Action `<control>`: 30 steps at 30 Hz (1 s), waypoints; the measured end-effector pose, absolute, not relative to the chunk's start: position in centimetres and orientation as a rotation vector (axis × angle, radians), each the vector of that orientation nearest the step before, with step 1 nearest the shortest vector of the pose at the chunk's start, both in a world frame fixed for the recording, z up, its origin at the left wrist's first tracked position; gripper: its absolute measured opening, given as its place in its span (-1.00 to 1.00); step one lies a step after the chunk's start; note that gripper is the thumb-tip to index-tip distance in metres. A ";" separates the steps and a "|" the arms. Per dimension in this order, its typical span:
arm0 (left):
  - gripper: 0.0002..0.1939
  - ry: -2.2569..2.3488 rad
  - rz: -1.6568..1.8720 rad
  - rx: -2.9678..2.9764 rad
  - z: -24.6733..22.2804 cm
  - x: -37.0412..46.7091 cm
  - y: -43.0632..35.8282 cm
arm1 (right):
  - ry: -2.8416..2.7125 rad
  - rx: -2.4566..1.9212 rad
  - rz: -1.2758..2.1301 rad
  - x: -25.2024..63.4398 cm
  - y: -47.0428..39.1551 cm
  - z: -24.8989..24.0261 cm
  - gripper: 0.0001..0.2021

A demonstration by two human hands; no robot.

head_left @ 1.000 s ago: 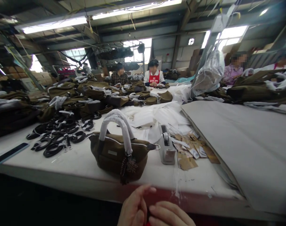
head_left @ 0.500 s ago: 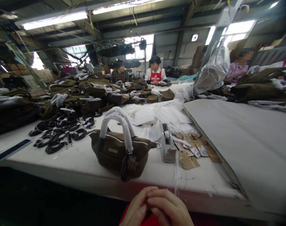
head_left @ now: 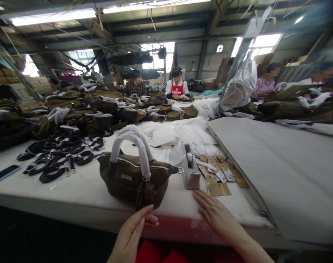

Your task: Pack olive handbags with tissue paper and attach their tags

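An olive handbag [head_left: 133,175] stands upright on the table, its two raised handles wrapped in white paper and a dark charm hanging at its front. Just below the bag's lower front is my left hand [head_left: 137,226], its index finger stretched out and the others loosely bent, nothing seen in it. My right hand [head_left: 217,212] lies palm down near the table's front edge, fingers extended and empty. Its fingertips are close to the base of a grey tape dispenser [head_left: 192,175], which stands right of the bag; whether they touch it I cannot tell.
Black coiled straps [head_left: 58,160] and a phone [head_left: 4,174] lie at left. Cardboard scraps [head_left: 219,188] are beside the dispenser, with white paper sheets [head_left: 174,133] behind. Heaped olive bags [head_left: 100,104] fill the back. A large pale sheet [head_left: 278,164] covers the right. Co-workers sit beyond.
My hands were together at the table's front edge and have parted. The left moved left toward the bag's base, the right forward and right toward the tape dispenser. The view shifted slightly right.
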State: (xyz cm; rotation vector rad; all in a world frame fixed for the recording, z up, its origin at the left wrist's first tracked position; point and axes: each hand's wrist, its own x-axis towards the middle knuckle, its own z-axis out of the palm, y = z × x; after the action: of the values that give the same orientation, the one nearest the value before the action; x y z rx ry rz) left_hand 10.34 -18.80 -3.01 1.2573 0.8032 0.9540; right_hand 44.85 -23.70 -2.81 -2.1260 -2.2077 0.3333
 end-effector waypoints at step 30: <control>-0.38 0.870 0.921 1.055 -3.9 8.9 -19.1 | -1.770 -1.994 -0.211 52.8 -16.5 -1.5 -0.61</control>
State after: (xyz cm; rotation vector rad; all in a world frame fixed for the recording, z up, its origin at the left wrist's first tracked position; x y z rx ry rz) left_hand 8.92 -19.15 -3.86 1.0554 0.8697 0.9209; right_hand 52.84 -16.46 -1.46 -1.9936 -1.7696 -0.2109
